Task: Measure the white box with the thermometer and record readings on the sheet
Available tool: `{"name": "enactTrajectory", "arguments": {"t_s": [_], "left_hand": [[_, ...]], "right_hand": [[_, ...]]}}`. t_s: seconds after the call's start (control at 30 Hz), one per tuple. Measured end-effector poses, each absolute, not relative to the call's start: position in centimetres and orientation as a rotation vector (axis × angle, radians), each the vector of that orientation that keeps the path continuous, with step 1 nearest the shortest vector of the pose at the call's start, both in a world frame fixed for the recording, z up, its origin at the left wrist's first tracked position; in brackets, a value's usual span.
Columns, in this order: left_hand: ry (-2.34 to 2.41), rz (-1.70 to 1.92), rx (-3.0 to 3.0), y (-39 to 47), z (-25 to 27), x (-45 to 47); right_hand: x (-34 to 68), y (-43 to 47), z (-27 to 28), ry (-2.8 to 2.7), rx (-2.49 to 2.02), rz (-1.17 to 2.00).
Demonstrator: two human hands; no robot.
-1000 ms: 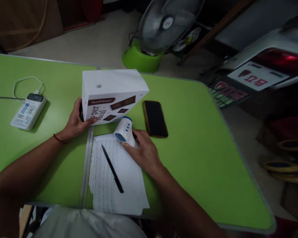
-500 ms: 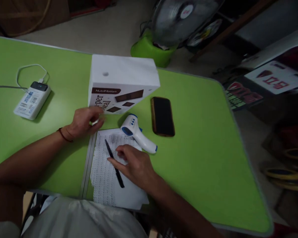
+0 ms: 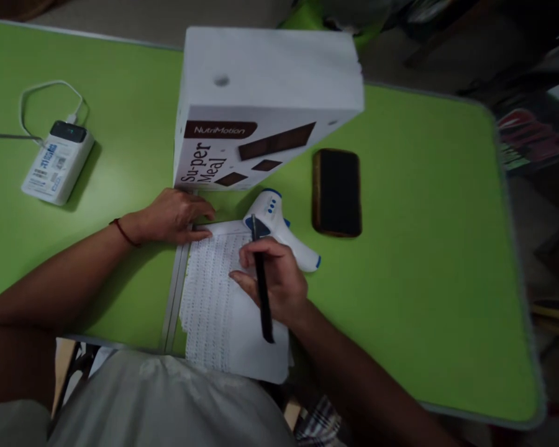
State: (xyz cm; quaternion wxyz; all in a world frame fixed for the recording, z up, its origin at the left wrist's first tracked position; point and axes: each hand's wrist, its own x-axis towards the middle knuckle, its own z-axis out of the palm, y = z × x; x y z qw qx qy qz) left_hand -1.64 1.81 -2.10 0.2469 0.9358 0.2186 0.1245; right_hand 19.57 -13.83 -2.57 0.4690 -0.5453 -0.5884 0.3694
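A black pen [image 3: 263,292] is in my right hand [image 3: 282,276], lying across the fingers and palm with its tip pointing away from me. Beneath that hand is a sheet of paper [image 3: 209,298] covered on its left part with rows of small handwriting. My left hand [image 3: 174,216] rests at the paper's top left corner, thumb and fingers apart, holding nothing. Just beyond the right hand, a white and blue infrared thermometer [image 3: 300,246] lies partly over the paper's upper edge. A white NutriMotion box [image 3: 270,74] stands behind both.
To the right of the box lies a dark phone [image 3: 336,192] in a brown case. A white power bank [image 3: 58,164] with a cable [image 3: 46,85] plugged in sits at the left. Everything rests on a green table [image 3: 423,267] with a metal seam [image 3: 172,310] near the paper.
My right hand has picked the pen up off the paper. My left hand has come down beside the paper's top corner, its fingers more extended. The view has shifted closer to the table.
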Motion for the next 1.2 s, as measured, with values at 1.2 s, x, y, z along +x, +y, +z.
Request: {"name": "enactTrajectory", "arguments": {"t_s": [1.2], "left_hand": [[0.526, 0.290, 2.663, 1.6, -1.1, -1.3]], "right_hand": [[17.6, -13.0, -2.5, -1.543, -1.484, 0.568]]}}
